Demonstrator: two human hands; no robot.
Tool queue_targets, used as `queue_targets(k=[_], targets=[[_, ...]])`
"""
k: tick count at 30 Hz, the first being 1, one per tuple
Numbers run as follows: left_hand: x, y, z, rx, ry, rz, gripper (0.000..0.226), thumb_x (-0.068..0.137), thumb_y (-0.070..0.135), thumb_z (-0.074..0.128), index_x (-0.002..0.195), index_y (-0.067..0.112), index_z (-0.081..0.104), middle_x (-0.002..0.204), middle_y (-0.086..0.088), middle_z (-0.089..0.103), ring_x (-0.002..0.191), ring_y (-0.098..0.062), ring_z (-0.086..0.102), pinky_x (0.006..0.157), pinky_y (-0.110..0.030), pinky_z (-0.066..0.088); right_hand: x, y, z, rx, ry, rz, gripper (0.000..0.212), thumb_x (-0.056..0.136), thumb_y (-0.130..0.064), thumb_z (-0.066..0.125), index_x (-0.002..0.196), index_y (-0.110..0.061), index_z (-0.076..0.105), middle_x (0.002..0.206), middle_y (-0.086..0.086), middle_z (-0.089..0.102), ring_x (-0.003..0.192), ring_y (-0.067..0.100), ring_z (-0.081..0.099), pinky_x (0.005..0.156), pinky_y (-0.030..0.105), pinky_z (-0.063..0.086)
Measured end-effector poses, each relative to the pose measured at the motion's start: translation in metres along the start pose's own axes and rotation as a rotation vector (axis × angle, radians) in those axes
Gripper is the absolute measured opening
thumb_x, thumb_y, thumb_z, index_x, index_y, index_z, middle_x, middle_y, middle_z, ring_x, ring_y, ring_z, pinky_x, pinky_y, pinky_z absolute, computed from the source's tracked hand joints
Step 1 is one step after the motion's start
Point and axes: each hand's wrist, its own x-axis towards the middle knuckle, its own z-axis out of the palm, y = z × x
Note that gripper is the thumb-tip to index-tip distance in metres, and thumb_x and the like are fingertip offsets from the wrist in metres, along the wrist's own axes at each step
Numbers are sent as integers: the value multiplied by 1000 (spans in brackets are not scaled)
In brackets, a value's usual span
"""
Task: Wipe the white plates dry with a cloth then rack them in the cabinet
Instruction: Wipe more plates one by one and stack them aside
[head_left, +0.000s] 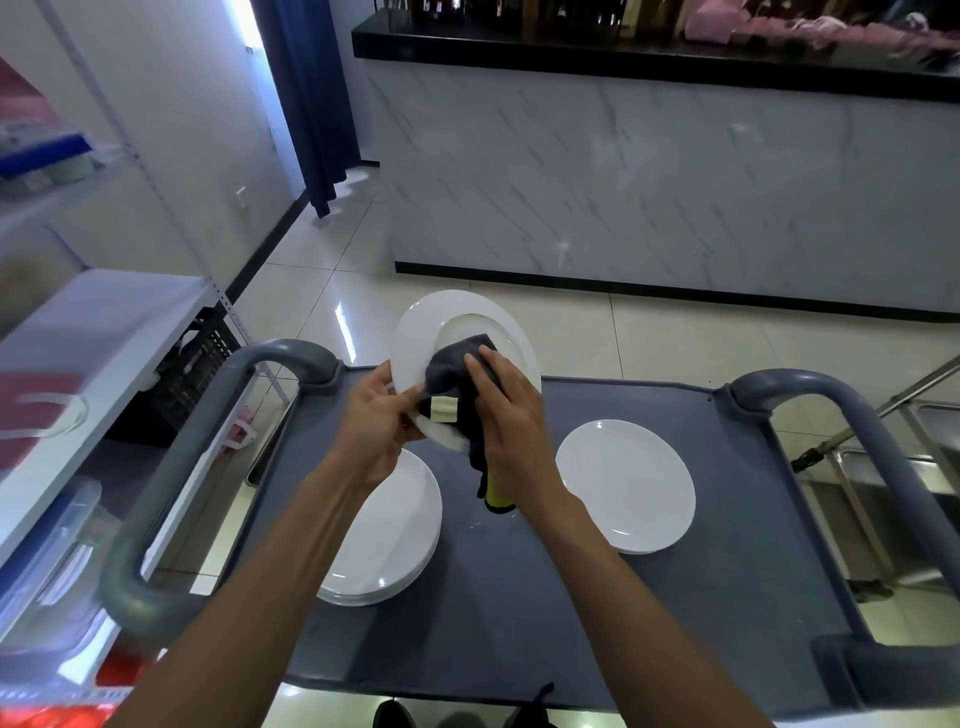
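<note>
You are working mid-task: one white plate is being held up, tilted, above the far edge of the cart, and you are wiping its face with the grey cloth. A stack of plates is sitting on the cart's left side and a second stack is lying toward its right side; which pile is already dried cannot be told from here. No cabinet rack is showing in this view, so racking is looking like work that is all ahead of you, and wiping seems only partly through. Your left hand is pinching the plate's near-left rim, thumb lying over the front and fingers curled behind, so that grip is clamped on the plate. Your right hand is lying across the cloth with fingers mostly extended, pressing it against the plate's centre, while the cloth's loose end, with its yellow edge, is hanging down below your palm.
</note>
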Motion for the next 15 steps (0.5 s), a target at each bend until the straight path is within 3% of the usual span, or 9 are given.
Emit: queue_targets(k=[5,11,15], targets=[[-3,5,-1,54,-85,-10,34,93,-1,60,125,6,64,111,-20,72,94,-36,70,74,-49,61,21,-2,-5,-7,9,-20,47,101,-7,44,146,-14,52,155,10,44,141,29,41,115,47,36],[-4,13,-5,97,-96,-1,33,89,-6,61,116,12,69,106,-19,73,93,-40,69,78,-56,58,36,-8,-9,-50,27,-88,48,97,-9,42,144,-14,54,153,12,46,138,29,41,114,49,37],[-4,12,-2,131,-110,-2,40,90,-13,57,120,12,67,118,-24,69,98,-40,68,80,-56,57,46,-16,-7,-50,23,-116,47,96,-5,49,141,-15,57,151,11,48,137,32,45,112,50,38]])
